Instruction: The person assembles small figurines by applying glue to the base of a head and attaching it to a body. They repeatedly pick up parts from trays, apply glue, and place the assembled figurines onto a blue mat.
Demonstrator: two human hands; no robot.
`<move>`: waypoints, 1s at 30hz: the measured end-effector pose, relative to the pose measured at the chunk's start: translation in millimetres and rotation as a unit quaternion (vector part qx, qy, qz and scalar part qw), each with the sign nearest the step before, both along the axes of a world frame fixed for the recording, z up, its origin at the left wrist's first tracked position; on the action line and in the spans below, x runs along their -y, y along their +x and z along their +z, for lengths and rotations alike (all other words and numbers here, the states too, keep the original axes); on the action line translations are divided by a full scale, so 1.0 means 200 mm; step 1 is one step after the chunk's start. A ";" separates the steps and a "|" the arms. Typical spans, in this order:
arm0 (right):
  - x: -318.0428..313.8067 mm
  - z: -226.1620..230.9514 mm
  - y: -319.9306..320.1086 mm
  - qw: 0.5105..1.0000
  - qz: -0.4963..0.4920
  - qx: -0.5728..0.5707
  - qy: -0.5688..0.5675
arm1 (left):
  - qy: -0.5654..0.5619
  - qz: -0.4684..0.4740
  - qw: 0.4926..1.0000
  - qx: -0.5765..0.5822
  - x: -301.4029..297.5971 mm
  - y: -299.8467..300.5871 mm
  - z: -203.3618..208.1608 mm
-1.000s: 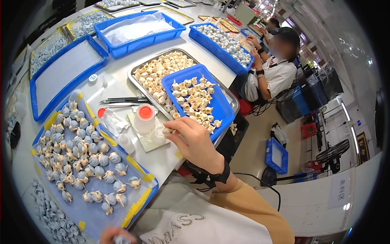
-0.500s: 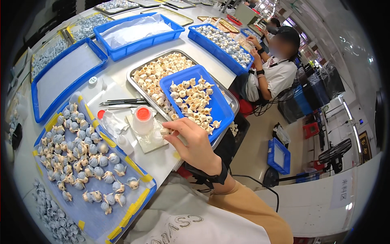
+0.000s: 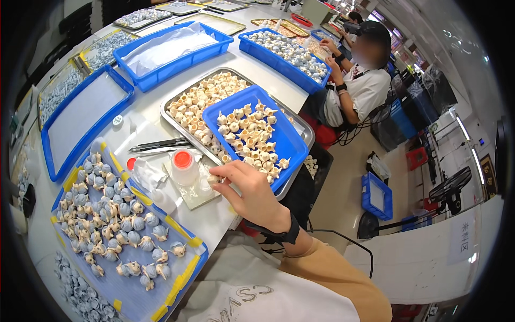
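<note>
My right hand (image 3: pixel 252 193), with a black band at the wrist, pinches a small cream-coloured moulded piece (image 3: pixel 213 178) between thumb and fingertips. The fingers hide part of that piece. It is held over a flat pale pad (image 3: pixel 199 200), right beside a translucent cup with a red top (image 3: pixel 183 160). Just behind the hand, a blue tub (image 3: pixel 292 140) of hollow cream pieces with pointed bits rests on a metal tray (image 3: pixel 167 111) of similar cream pieces. My left hand is out of view.
Left lies a lined blue tray (image 3: pixel 177 290) with yellow tape, holding cream pieces with grey-blue caps. Loose grey-blue parts (image 3: pixel 86 292) lie nearby. Black tweezers or pens (image 3: pixel 158 144) lie behind the cup. Blue trays (image 3: pixel 88 118) stand farther back. A co-worker (image 3: pixel 359 86) sits at the far right.
My right hand has moved slightly left and down with the cream piece, still pinching it beside the cup. The whole view has shifted a little.
</note>
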State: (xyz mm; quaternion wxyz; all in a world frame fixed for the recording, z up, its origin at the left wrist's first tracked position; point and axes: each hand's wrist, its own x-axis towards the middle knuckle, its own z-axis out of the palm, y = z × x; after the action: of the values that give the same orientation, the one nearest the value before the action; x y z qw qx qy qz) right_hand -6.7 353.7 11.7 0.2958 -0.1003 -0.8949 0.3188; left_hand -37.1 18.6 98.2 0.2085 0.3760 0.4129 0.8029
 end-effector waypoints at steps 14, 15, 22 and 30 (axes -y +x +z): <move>0.00 0.00 0.01 1.000 0.004 -0.011 -0.019 | -0.068 0.097 0.991 0.069 0.04 0.03 -0.21; 0.00 0.00 0.01 1.000 0.003 -0.013 -0.026 | -0.073 0.102 0.989 0.077 0.04 0.03 -0.21; -0.01 -0.01 0.01 0.999 -0.002 -0.030 -0.017 | -0.066 0.103 0.981 0.153 0.04 0.04 -0.18; -0.02 0.00 0.01 0.999 -0.008 -0.030 -0.003 | -0.078 0.092 0.983 0.137 0.04 0.02 -0.20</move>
State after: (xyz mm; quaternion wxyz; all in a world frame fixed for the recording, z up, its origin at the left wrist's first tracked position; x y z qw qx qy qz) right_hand -3.9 358.5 11.7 0.3251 -0.0989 -0.8836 0.3222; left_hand -33.1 10.7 59.1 0.2173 0.2058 0.4747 0.8277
